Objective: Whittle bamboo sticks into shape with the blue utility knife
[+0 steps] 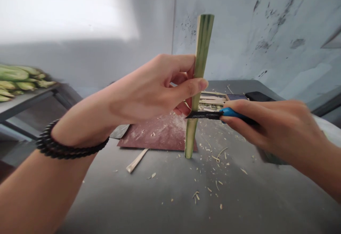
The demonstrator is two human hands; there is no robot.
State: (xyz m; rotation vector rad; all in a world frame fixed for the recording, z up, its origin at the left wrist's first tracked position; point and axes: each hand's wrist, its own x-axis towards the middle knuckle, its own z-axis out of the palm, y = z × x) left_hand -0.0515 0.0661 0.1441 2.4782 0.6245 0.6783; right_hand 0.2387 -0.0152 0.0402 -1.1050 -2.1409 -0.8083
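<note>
My left hand [170, 84] pinches a long green plant stalk [204, 45] between thumb and fingers. The stalk stands nearly upright, tilted a little to the right at its top, with its lower end at the grey table. Pale patches show on its lower part, where the skin is gone. Closed around the blue handle of a carving knife [206, 115] is my right hand [269, 123]. The knife's dark blade lies level across the front of the stalk, just below my left fingers. Part of the handle is hidden inside my right hand.
A brown-red sheet [151, 134] dusted with shavings lies on the grey table [160, 205]. Pale cut strips [213, 100] and a dark phone-like object [257, 96] are behind. One loose strip [137, 161] rests in front. Green stalks [21, 79] are heaped on a left-hand shelf.
</note>
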